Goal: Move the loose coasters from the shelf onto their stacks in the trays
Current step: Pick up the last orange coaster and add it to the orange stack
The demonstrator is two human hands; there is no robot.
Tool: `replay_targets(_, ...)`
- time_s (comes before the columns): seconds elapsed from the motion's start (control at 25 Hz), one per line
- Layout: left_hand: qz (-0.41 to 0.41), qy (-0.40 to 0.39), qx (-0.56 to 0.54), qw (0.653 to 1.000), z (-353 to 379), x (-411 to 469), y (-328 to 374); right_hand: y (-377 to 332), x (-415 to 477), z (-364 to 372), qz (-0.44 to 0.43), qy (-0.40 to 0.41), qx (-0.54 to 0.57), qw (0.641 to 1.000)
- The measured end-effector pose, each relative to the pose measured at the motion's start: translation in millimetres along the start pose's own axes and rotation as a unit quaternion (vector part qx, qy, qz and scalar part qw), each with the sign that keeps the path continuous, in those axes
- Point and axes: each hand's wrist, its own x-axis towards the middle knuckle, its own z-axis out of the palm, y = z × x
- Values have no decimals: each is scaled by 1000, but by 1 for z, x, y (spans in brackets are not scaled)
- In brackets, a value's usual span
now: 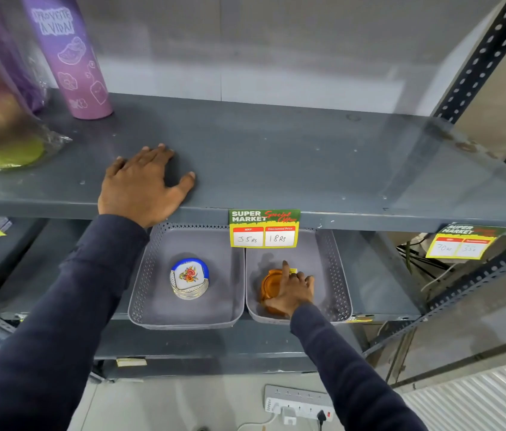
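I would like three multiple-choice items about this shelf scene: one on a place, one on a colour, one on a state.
1. Where is the white stack of floral coasters with a blue edge?
A. in the left grey perforated plastic tray
B. on the upper grey metal shelf
C. on the floor

2. What colour is the stack under the right hand?
A. green
B. amber-orange
C. purple

3. What is the left hand doing?
A. pinching a coaster
B. lying flat, open, on the upper shelf
C. lifting a tray

Key: 1 A, the floral stack sits inside the left tray. 2 B, the translucent amber stack shows beside the fingers. 3 B, its palm is down, fingers spread, holding nothing.
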Motion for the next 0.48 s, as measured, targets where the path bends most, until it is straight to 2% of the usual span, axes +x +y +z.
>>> replay_targets(0.2, -3, -8, -6, 1000, 0, 0, -2, -3, 6, 2, 16, -3, 5, 1000)
replay_targets(0.36, -12, -12, -8, 1000, -2, 0, 0, -14, 5, -21, 24, -86, -10, 996)
replay_targets(0.4, -14, -9, -8, 1000, -2, 0, 1, -25, 3, -32, 2, -76, -13, 997)
replay_targets(0.48, -17, 0, -5, 1000, -1, 0, 1, -63, -3, -40, -109, -10, -3, 994)
